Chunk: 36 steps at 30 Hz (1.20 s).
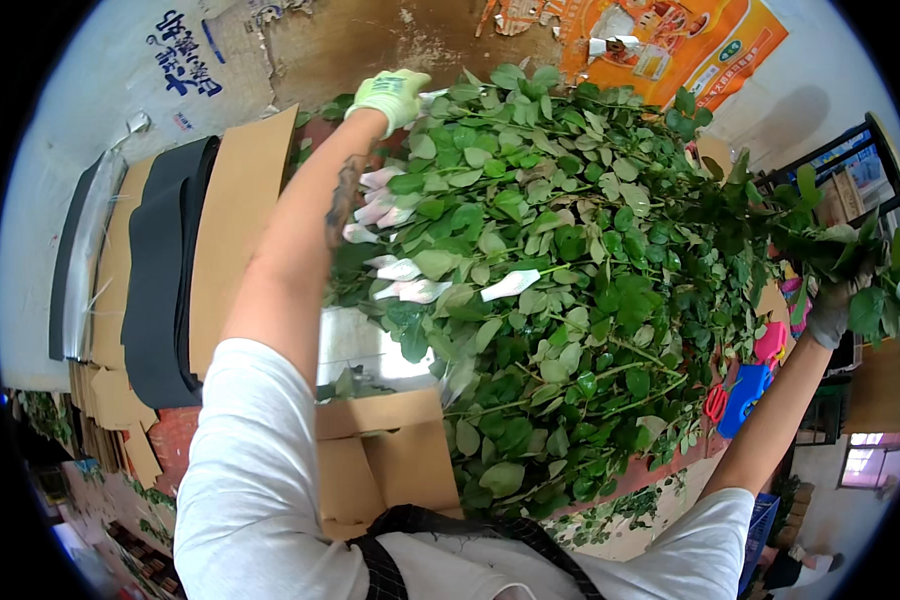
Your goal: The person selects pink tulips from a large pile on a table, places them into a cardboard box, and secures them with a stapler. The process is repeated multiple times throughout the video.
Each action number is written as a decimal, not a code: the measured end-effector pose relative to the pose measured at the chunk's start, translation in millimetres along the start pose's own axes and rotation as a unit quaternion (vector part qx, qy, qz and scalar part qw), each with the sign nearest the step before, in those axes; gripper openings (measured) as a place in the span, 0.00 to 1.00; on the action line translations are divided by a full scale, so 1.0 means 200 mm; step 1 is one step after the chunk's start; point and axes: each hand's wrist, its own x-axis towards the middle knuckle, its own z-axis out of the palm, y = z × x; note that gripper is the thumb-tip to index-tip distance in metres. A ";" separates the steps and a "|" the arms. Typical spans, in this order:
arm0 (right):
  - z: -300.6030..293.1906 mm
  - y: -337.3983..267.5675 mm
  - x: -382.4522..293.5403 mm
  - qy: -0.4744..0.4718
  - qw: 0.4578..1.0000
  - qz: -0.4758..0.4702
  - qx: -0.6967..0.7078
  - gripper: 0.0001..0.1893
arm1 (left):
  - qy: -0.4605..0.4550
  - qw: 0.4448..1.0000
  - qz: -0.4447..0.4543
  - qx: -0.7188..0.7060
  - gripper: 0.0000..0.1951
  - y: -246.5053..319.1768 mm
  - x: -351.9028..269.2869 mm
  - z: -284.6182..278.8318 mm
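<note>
A broad heap of leafy cut flower stems, apparently roses (pixel 570 225), covers the table before me. At its left side, several flower heads sit in white bud sleeves (pixel 424 291), and one sleeved bud (pixel 511 285) lies farther right on the leaves. My left hand (pixel 388 97), in a pale green glove, reaches to the heap's far left corner; its fingers are partly hidden, so whether they hold anything is unclear. Out at the far right, my right hand (pixel 829 319) wears a grey glove and grips a bunch of leafy stems (pixel 825 232).
Cardboard sheets (pixel 244 240) and black foam-like sheets (pixel 161 277) stand at the left. A cardboard box (pixel 390 457) is close to my body. Red-handled scissors (pixel 715 403), a blue tool (pixel 744 397) and a pink one (pixel 771 341) lie by my right forearm. Another person (pixel 802 570) is behind, lower right.
</note>
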 end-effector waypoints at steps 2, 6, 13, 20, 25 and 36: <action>-0.02 0.05 -0.02 0.005 0.961 0.146 0.236 0.20 | 0.041 0.997 0.038 0.055 0.22 0.01 0.12 0.23; -0.12 0.10 -0.09 0.014 0.963 0.145 0.226 0.21 | -0.024 0.982 0.049 0.180 0.28 0.11 0.12 0.40; 0.02 -0.27 -0.12 0.043 0.889 0.259 0.376 0.21 | -0.022 0.976 0.126 0.179 0.11 0.05 -0.01 0.16; -0.13 0.30 0.17 -0.016 0.997 0.041 0.068 0.21 | -0.215 0.946 0.027 -0.240 0.11 -0.42 -0.37 -0.28; 0.28 -0.46 0.31 -0.101 0.971 0.039 0.215 0.22 | -0.322 0.812 -0.006 -0.486 0.12 -0.28 -0.70 -0.57; 1.04 -1.85 -0.20 -0.398 0.839 -0.024 0.370 0.25 | -0.261 0.685 0.119 -0.670 0.23 0.17 -0.69 -0.87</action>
